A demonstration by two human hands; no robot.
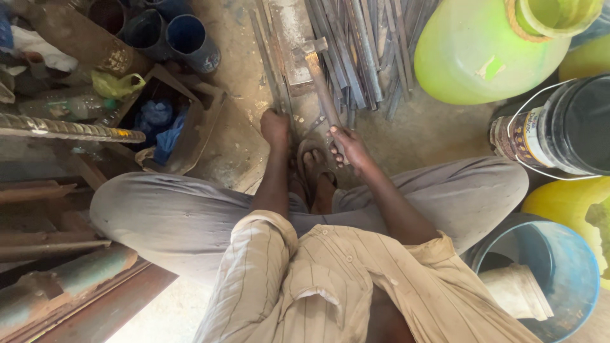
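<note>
A person sits on a dusty concrete floor, knees spread, seen from above. The right hand has its fingers curled shut around the lower end of a flat metal bar, which runs away from the body toward a bundle of thin steel rods lying at the far edge of the floor. The left hand is pressed down on the floor just left of the bar; its fingers look bunched together, though whether they pinch anything cannot be told. A sandalled foot sits between the hands.

To the right stand a large green plastic jug, a black bucket with a wire handle, and a blue bucket holding a pale rolled piece. At far left, dark blue cups and a brown box holding blue cloth.
</note>
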